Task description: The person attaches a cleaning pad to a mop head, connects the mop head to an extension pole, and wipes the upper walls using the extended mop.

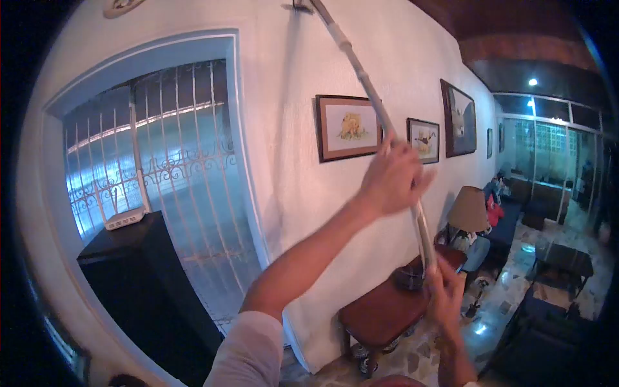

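Observation:
A long, light-coloured pole with joint-like rings slants across the view, from the upper wall down towards my body. My left hand is wrapped around its middle, the arm stretched out in a pale sleeve. Lower down, my right hand is closed around the pole near the wooden table. The pole's upper end leaves the top of the view. Beside it a small dark piece shows against the wall; whether it is fixed to the pole I cannot tell.
Framed pictures hang behind the pole. A brown wooden table and a lamp stand along the wall. At left, a white router rests on a black cabinet before a barred window.

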Available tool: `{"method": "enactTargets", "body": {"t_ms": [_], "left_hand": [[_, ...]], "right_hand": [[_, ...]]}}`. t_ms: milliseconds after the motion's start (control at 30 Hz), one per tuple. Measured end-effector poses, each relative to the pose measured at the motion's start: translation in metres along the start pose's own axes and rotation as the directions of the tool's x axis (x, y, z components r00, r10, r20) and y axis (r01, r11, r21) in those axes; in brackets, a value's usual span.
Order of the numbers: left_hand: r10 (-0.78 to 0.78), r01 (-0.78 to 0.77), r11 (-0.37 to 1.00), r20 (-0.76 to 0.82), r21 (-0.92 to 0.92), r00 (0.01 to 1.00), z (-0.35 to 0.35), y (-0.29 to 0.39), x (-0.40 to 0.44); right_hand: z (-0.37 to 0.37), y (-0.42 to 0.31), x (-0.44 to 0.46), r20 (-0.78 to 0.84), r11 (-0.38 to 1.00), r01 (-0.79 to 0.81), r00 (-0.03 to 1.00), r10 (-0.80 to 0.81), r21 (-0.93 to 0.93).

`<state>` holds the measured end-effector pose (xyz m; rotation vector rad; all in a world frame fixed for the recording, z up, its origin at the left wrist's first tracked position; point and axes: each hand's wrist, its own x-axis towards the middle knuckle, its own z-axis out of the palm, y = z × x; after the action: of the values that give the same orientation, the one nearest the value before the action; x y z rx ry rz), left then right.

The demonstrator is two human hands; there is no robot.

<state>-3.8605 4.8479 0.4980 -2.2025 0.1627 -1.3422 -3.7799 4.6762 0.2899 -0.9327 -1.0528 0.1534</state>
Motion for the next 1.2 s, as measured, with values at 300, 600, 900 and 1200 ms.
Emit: {"method": "enactTargets", "body": {"t_ms": [300, 600, 900, 1200], "left_hand": [[-0.041, 0.044, 0.999, -0.132, 0.017, 0.99, -0.021, -0.03, 0.053], [0.013, -0.026, 0.999, -0.255, -0.046, 0.967, -0.031, -0.023, 0.106], [0.02, -0.022, 1.0, -0.136, -0.01, 0.99, -0.037, 0.05, -0.006], [-0.006, -0.005, 0.997, -0.135, -0.08, 0.991, -0.02, 0.028, 0.04]], "right_hand": [[0.008, -0.075, 0.038, 0.047, 0.994, 0.017, 0.999, -0.012, -0.112], [-0.026, -0.116, 0.064, 0.006, 0.987, 0.065, 0.998, -0.065, -0.15], [-0.043, -0.046, -0.044, 0.115, 0.973, 0.074, 0.992, -0.049, -0.219], [-0.047, -0.079, 0.015, 0.13, 0.99, -0.138, 0.981, 0.141, -0.034]]}}
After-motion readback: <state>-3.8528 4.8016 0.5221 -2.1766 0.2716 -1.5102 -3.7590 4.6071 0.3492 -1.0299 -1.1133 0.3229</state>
